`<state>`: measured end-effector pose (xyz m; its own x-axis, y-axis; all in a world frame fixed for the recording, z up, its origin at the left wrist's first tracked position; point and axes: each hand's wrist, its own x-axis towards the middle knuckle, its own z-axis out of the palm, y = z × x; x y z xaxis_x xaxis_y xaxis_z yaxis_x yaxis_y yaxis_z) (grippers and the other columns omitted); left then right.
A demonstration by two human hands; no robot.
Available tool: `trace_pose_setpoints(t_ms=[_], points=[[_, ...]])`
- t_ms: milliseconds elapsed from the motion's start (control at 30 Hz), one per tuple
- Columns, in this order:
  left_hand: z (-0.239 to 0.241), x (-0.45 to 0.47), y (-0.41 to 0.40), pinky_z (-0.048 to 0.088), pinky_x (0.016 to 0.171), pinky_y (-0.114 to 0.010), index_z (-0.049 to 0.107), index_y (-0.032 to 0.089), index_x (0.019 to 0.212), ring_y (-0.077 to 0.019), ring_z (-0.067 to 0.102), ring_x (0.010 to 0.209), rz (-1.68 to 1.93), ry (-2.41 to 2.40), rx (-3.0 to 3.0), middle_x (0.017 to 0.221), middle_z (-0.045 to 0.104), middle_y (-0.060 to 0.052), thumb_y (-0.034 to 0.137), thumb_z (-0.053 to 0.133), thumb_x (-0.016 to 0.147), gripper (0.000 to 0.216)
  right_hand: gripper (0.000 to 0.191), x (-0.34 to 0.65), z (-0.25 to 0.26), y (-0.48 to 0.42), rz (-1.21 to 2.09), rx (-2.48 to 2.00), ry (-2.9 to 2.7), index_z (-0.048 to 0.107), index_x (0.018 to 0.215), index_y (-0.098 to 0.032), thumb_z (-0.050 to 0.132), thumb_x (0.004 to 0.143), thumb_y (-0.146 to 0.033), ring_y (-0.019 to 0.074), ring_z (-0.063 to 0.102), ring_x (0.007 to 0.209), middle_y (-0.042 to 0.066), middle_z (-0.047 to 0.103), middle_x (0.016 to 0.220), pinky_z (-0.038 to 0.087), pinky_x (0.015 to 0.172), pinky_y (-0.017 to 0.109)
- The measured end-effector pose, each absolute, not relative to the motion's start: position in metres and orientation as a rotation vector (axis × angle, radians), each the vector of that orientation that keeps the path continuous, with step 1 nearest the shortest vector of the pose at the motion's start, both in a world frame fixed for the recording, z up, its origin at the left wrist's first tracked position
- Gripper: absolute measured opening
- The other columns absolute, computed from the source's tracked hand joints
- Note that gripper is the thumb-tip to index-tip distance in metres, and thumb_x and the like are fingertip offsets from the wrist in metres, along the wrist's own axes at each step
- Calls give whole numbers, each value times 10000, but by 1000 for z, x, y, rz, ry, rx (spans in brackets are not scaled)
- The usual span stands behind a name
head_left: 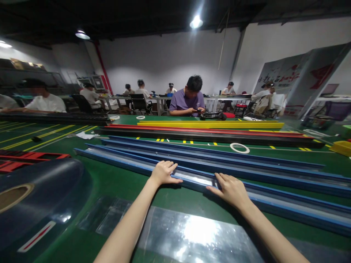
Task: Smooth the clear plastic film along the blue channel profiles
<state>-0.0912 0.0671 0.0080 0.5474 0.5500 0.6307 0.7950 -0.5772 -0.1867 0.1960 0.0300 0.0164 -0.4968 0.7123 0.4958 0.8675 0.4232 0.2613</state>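
Note:
A long blue channel profile [196,179] with a shiny inner face lies across the green table, nearest to me. My left hand [163,173] grips it, fingers over the far edge and thumb along the near side. Farther right on the same profile, my right hand [232,189] has a similar hold, its thumb pointing left. Part of the profile is hidden under both hands. Just beyond it, more blue profiles [219,166] lie side by side, roughly parallel.
Behind are a red-and-black profile [208,136], a yellow profile [211,125] and a white ring [239,148]. A big dark roll [63,182] stands left; a clear plastic sheet [164,233] lies in front. Across the table sits a person in purple [179,100].

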Motion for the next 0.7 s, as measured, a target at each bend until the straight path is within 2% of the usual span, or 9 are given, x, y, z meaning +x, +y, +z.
trace_pose_setpoints(t_ms=[200, 333, 467, 700], points=[[11, -108, 75, 451, 651, -287, 628, 155, 934, -188, 609, 732, -652, -1135, -2331, 796, 658, -83, 705, 423, 637, 658, 572, 175, 20, 39, -683, -1407, -2375, 601, 863, -146, 272, 794, -608, 186, 586, 676, 87, 635, 746, 345, 590, 258], [12, -132, 69, 459, 674, -280, 607, 163, 986, -190, 605, 803, -602, -1215, -2298, 898, 648, -93, 672, 438, 662, 627, 559, 148, 23, 41, -637, -1352, -2395, 594, 821, -144, 268, 802, -598, 186, 580, 652, 73, 615, 683, 324, 578, 264], [8, -150, 59, 477, 689, -280, 587, 168, 1033, -211, 580, 915, -564, -1278, -2253, 994, 622, -115, 638, 444, 686, 602, 575, 131, 22, 40, -598, -1296, -2400, 598, 875, -133, 269, 802, -598, 185, 574, 643, 80, 615, 679, 317, 580, 266], [5, -150, 48, 490, 708, -309, 585, 166, 1040, -235, 571, 941, -535, -1302, -2205, 1007, 620, -126, 631, 473, 667, 607, 561, 130, 22, 36, -571, -1248, -2401, 602, 844, -137, 284, 799, -596, 177, 568, 636, 72, 603, 660, 315, 585, 261]])
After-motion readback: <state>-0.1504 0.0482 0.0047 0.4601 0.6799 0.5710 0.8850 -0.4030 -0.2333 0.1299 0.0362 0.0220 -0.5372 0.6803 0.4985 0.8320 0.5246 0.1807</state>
